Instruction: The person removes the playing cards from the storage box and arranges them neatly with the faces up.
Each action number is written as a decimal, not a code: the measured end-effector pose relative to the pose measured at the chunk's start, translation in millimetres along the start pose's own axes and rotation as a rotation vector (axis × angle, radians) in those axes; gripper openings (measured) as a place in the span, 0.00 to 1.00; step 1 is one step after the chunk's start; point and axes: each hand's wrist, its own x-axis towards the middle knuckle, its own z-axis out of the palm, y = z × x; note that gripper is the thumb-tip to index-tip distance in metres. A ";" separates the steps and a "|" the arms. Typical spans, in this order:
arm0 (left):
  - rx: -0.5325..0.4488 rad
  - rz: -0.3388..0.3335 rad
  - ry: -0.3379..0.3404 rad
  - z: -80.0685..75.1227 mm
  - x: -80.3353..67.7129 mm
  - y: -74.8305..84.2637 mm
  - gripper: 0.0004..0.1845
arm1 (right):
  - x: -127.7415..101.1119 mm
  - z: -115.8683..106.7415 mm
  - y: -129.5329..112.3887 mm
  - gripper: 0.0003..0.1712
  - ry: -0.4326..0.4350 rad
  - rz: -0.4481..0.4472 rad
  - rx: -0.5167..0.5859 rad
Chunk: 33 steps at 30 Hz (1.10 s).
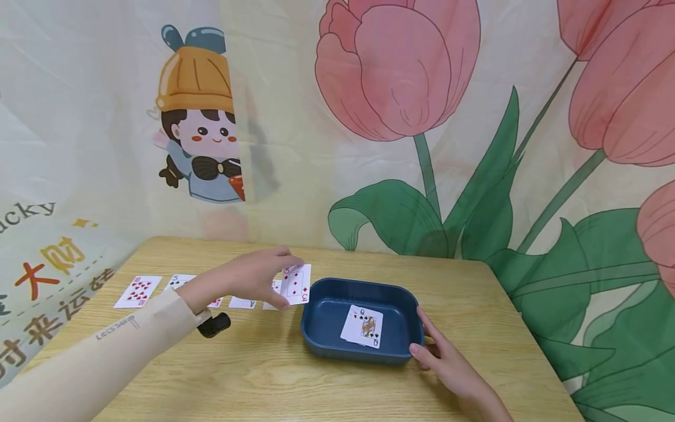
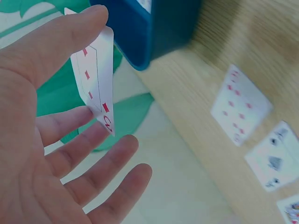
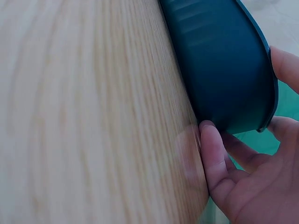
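head view: left hand pinches diamond card beside tray

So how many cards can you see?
At least 6: one in the blue tray, a queen; a three of diamonds pinched in the left hand; four in a row on the table. The arm may hide more.
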 end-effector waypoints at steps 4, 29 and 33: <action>0.018 -0.004 0.014 5.2 -19.1 -10.2 0.48 | -0.5 -1.1 -1.3 0.45 -0.006 0.004 0.000; -0.010 -0.030 -0.118 79.8 -44.7 -23.9 0.49 | 1.7 -2.7 -0.4 0.45 -0.033 -0.034 -0.027; 0.002 -0.019 -0.103 84.6 -45.2 -23.6 0.49 | 1.2 -2.4 -1.0 0.44 -0.023 -0.028 -0.033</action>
